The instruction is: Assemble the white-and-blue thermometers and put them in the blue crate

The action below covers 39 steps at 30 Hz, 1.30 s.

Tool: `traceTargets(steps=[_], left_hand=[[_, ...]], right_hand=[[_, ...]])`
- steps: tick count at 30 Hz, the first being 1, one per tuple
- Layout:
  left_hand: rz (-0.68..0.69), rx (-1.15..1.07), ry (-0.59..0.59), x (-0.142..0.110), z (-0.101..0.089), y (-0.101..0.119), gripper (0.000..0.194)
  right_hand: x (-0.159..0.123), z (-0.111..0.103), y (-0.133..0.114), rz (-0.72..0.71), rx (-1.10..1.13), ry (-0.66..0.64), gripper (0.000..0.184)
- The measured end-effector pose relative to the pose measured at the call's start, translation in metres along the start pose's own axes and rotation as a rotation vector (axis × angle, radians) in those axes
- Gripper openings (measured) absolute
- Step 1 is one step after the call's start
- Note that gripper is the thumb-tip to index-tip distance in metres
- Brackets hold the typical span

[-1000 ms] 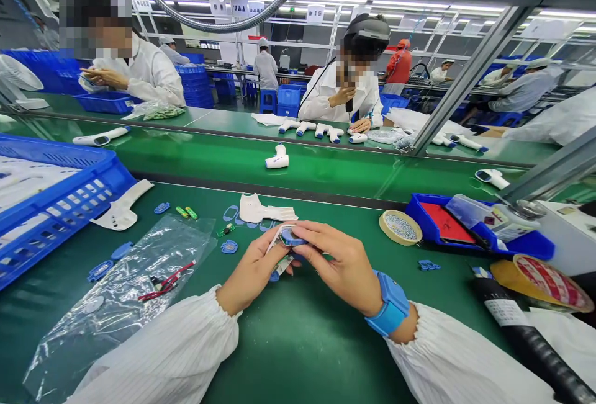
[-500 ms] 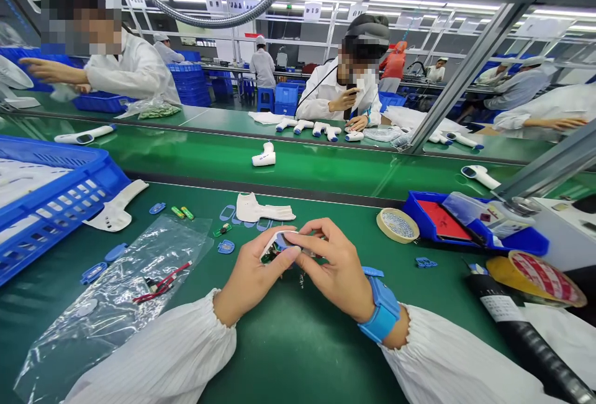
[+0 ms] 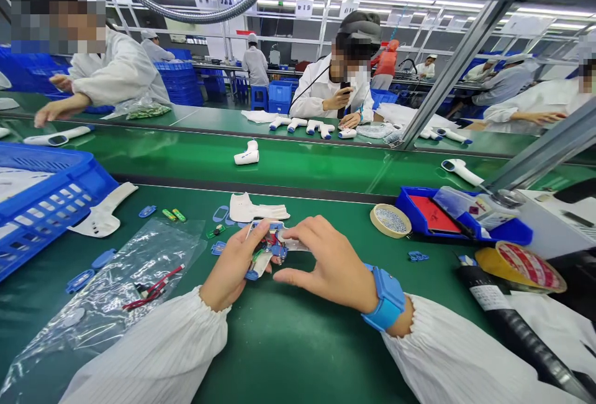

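My left hand (image 3: 231,267) is closed round an opened thermometer gun (image 3: 270,244), whose inside faces up with red wires, a green board and blue parts showing. To its right, my right hand (image 3: 326,261) has thumb and fingers apart, the fingertips over the gun's white handle; whether they touch it I cannot tell. A blue wristband (image 3: 388,297) circles the right wrist. Just behind the gun lies a white housing half (image 3: 256,208) with thin blue frames (image 3: 220,213) beside it. A small green circuit board (image 3: 215,232) and a blue plastic part (image 3: 218,247) lie close to my left hand.
At left are a blue crate (image 3: 88,171), another white shell (image 3: 105,211) and a clear bag (image 3: 116,292) with red wires (image 3: 153,289). At right stand a round tub of small parts (image 3: 391,221), a blue tray (image 3: 510,232) and tape (image 3: 526,264). Co-workers sit beyond the green belt (image 3: 316,168).
The thermometer gun has turned so its open inside faces up. My right hand has let go of its pinch and spread its fingers; the left still holds on. The view has shifted slightly.
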State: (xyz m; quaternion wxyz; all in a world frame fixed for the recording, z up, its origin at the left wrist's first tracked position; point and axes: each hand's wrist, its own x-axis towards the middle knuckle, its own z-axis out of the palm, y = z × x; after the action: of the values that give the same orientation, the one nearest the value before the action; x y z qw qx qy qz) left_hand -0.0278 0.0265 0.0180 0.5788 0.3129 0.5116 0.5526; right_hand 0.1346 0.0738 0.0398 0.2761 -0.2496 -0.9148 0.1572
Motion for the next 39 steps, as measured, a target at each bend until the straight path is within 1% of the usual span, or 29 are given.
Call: traceTargets(steps=[3, 4, 5, 9, 12, 14, 17, 18, 20, 23, 27, 29, 32, 35, 39], left_hand=[[0.008, 0.0, 0.004, 0.0, 0.0, -0.001, 0.046], [0.005, 0.003, 0.004, 0.0, 0.0, -0.001, 0.046], [-0.001, 0.006, 0.002, 0.0, 0.0, -0.001, 0.045], [-0.021, 0.015, -0.003, 0.0, 0.0, 0.001, 0.044], [-0.045, 0.005, -0.009, 0.0, 0.0, 0.004, 0.042], [-0.049, 0.002, -0.013, 0.0, -0.001, 0.004, 0.042], [-0.03, 0.025, -0.011, 0.0, 0.0, 0.004, 0.043], [-0.02, 0.038, -0.005, 0.0, 0.001, 0.003, 0.043], [0.001, 0.067, 0.005, 0.0, 0.002, 0.0, 0.043], [0.021, 0.107, -0.018, -0.001, 0.003, -0.005, 0.044], [0.018, 0.124, -0.058, -0.003, 0.005, -0.009, 0.046], [-0.008, 0.124, -0.076, -0.004, 0.005, -0.008, 0.045], [-0.045, 0.125, -0.092, -0.004, 0.005, -0.005, 0.045], [-0.063, 0.114, -0.088, -0.003, 0.005, -0.005, 0.044], [-0.079, 0.092, -0.061, -0.001, 0.005, -0.007, 0.043]], right_hand=[[-0.003, 0.008, 0.0, -0.006, -0.028, 0.037, 0.018], [-0.003, 0.01, 0.001, -0.007, -0.026, 0.051, 0.013], [-0.004, 0.01, 0.001, -0.008, -0.025, 0.063, 0.011], [-0.001, 0.006, 0.008, 0.008, -0.07, 0.099, 0.015], [0.002, 0.0, 0.013, 0.035, -0.117, 0.108, 0.013], [0.004, -0.006, 0.015, 0.062, -0.128, 0.063, 0.011], [0.005, -0.016, 0.015, 0.128, -0.091, -0.068, 0.006], [0.006, -0.019, 0.015, 0.142, -0.061, -0.094, 0.006], [0.006, -0.022, 0.013, 0.14, 0.009, -0.085, 0.013], [0.006, -0.016, 0.011, 0.09, 0.045, -0.022, 0.022], [0.004, 0.002, 0.014, 0.019, 0.066, -0.024, 0.018], [0.001, 0.011, 0.018, -0.028, 0.101, 0.028, 0.017], [-0.003, 0.02, 0.024, -0.066, 0.128, 0.1, 0.021], [-0.004, 0.023, 0.027, -0.038, 0.128, 0.097, 0.022], [0.0, 0.016, 0.021, 0.066, 0.14, 0.112, 0.022]])
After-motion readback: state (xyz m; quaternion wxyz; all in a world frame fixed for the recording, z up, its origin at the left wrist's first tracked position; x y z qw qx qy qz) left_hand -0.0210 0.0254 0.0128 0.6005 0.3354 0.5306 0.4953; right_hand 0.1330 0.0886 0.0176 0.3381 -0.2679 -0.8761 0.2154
